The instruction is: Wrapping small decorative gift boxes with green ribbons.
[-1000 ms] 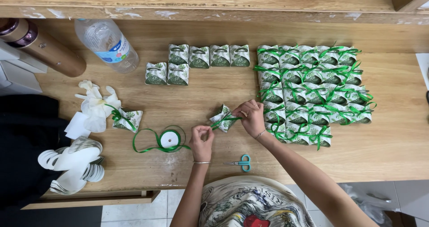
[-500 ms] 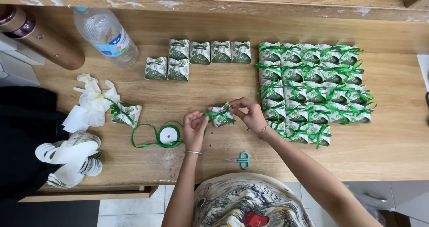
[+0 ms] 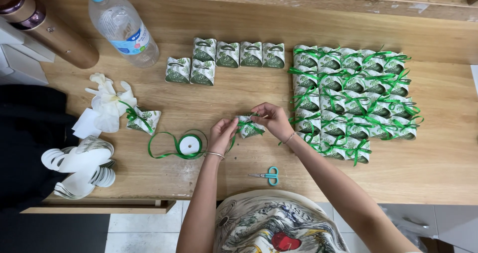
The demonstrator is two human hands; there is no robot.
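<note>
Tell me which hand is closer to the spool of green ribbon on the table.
Left. The left hand is just right of the ribbon spool, nearly beside it. The right hand is farther right, beyond the small box both hands hold.

I sat at a home craft bench: a worn wooden tabletop (image 3: 239,173), rows of small leaf-printed favour boxes (image 3: 239,55), a ribboned batch (image 3: 353,98), a green ribbon spool (image 3: 189,145), little scissors (image 3: 269,175) and tiled floor (image 3: 144,230) below me.
</note>
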